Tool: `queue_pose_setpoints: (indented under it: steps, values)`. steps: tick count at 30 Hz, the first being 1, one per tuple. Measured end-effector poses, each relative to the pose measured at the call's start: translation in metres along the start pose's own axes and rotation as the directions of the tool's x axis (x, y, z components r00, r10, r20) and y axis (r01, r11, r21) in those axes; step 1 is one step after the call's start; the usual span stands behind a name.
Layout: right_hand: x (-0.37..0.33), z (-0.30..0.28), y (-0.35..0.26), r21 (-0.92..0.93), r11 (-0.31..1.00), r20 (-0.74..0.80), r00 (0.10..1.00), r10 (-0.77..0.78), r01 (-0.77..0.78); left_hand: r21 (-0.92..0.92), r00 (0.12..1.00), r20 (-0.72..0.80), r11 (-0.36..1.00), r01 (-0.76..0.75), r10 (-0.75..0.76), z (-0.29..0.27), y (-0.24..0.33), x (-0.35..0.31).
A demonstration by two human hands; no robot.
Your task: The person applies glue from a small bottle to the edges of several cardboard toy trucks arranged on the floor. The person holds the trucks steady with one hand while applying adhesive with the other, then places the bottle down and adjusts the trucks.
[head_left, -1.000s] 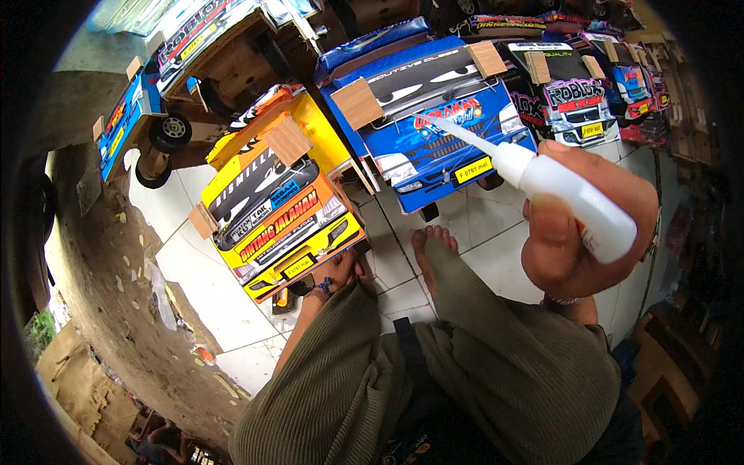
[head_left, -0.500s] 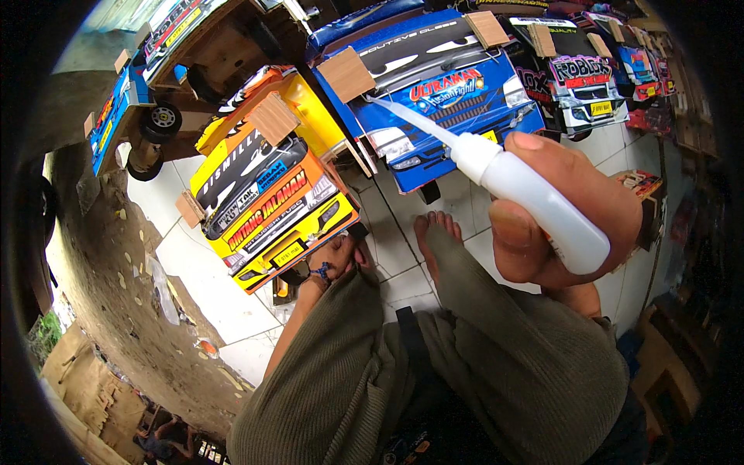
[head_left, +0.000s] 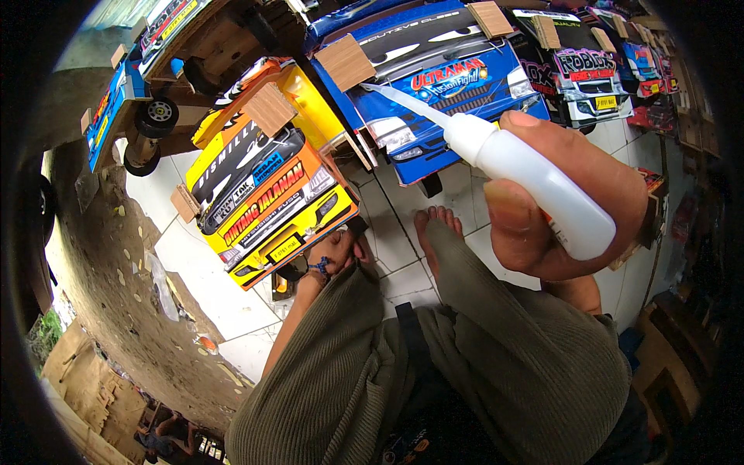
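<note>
My right hand (head_left: pixel 570 201) is closed around a white squeeze bottle (head_left: pixel 542 182) with a long, thin clear nozzle. The nozzle points up and left, its tip by a small wooden block (head_left: pixel 344 62) on the blue toy truck (head_left: pixel 453 97); whether they touch I cannot tell. To the left, a yellow and orange toy truck (head_left: pixel 267 209) tilts toward me, with wooden blocks at its upper corners. My left hand (head_left: pixel 335 249), with a blue bracelet at the wrist, grips this truck's lower right edge. The truck partly hides its fingers.
More toy trucks (head_left: pixel 593 77) stand in a row at the far right. Another blue truck (head_left: pixel 116 108) with black wheels is at the upper left. White floor tiles (head_left: pixel 209 271) meet a rough earthen edge (head_left: pixel 116 279) at left. My bare foot (head_left: pixel 440 225) rests on the tiles.
The bottle's body has shifted slightly down, and its nozzle tip has moved a little up, closer to the blue truck's wooden block. My left hand stays at the yellow truck.
</note>
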State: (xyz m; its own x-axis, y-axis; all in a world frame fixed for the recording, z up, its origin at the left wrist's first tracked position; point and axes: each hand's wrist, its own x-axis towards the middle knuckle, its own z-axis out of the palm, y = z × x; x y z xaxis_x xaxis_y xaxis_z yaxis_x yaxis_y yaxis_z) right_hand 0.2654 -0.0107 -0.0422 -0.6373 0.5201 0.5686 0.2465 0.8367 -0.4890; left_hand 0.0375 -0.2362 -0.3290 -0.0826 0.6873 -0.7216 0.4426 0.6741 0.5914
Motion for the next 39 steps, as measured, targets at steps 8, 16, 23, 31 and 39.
queue_pose_setpoints:
  steps: [8, 16, 23, 31, 39]
  values:
    - [-0.005, 0.006, 0.002, -0.09, 0.996, -0.082, 0.996, -0.016, 0.009, -0.001, 1.0, 0.025, 1.0, 0.002, -0.002, 0.004, -0.01, 0.003]
    - [-0.017, -0.001, -0.004, -0.046, 0.972, -0.345, 0.917, 0.199, -0.229, -0.14, 0.972, 0.148, 0.969, 0.203, -0.183, -0.009, 0.026, -0.011]
    - [-0.025, -0.014, 0.0, -0.029, 0.933, -0.432, 0.846, 0.312, -0.359, -0.162, 0.964, 0.22, 0.969, 0.186, -0.148, -0.015, 0.038, -0.011]
    - [-0.023, -0.01, -0.001, -0.123, 0.929, -0.354, 0.89, 0.288, -0.35, -0.089, 0.961, 0.229, 0.979, 0.181, -0.156, -0.019, 0.048, -0.011]
    - [-0.019, -0.012, 0.001, -0.184, 0.924, -0.336, 0.904, 0.262, -0.336, -0.073, 0.978, 0.15, 0.985, 0.157, -0.144, -0.016, 0.049, -0.009]
